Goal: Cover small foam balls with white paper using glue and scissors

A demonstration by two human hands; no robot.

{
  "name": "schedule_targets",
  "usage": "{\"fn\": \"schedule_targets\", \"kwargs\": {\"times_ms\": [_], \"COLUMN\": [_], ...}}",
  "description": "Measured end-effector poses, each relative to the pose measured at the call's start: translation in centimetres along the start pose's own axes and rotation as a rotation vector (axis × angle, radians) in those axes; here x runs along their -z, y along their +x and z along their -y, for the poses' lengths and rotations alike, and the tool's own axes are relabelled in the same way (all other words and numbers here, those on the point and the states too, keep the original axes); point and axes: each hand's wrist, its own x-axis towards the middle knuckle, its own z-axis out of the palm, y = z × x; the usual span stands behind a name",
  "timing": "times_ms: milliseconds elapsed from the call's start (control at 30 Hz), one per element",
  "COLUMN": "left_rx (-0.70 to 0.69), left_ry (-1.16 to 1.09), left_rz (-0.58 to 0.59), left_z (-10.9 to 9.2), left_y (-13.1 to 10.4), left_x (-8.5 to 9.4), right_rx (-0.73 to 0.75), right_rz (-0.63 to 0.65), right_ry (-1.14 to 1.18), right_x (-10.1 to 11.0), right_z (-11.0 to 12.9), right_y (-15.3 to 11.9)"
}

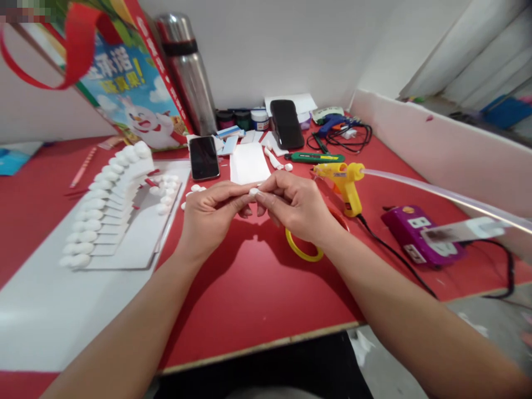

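Note:
My left hand (210, 213) and my right hand (297, 205) meet above the red table (249, 288), and together they pinch a small white foam piece (254, 192) between the fingertips. A white foam model (112, 210) with rows of white rounded knobs lies to the left on a white sheet (50, 310). A few loose white bits (195, 189) lie beside my left hand. Under my right wrist lies a yellow ring (301, 252).
A yellow glue gun (346, 180) stands right of my hands, its cord running to a purple power strip (419, 235). Two phones (203, 157) (286, 124), a green cutter (316, 158), paint jars (243, 118), a steel flask (189, 72) and a colourful box (128, 88) stand behind.

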Motion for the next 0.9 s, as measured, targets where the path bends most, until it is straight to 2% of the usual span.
{"fn": "schedule_targets", "kwargs": {"times_ms": [167, 300, 400, 667, 900], "left_rx": [0.035, 0.016, 0.075, 0.175, 0.119], "left_ry": [-0.059, 0.062, 0.074, 0.014, 0.056], "left_rz": [0.076, 0.007, -0.040, -0.101, -0.226], "left_z": [0.2, -0.2, -0.3, 0.0, -0.5], "left_y": [0.1, -0.2, -0.4, -0.4, -0.8], "left_x": [0.3, -0.1, -0.4, -0.8, -1.9], "right_rx": [-0.011, -0.073, -0.112, -0.087, -0.011], "right_rz": [-0.001, 0.011, -0.003, -0.058, -0.139], "right_ry": [0.035, 0.091, 0.058, -0.142, -0.205], "right_x": [-0.2, -0.3, -0.3, -0.2, -1.1], "right_z": [0.0, -0.3, -0.7, -0.7, 0.0], "right_y": [0.0, 0.2, 0.4, 0.4, -0.3]}}
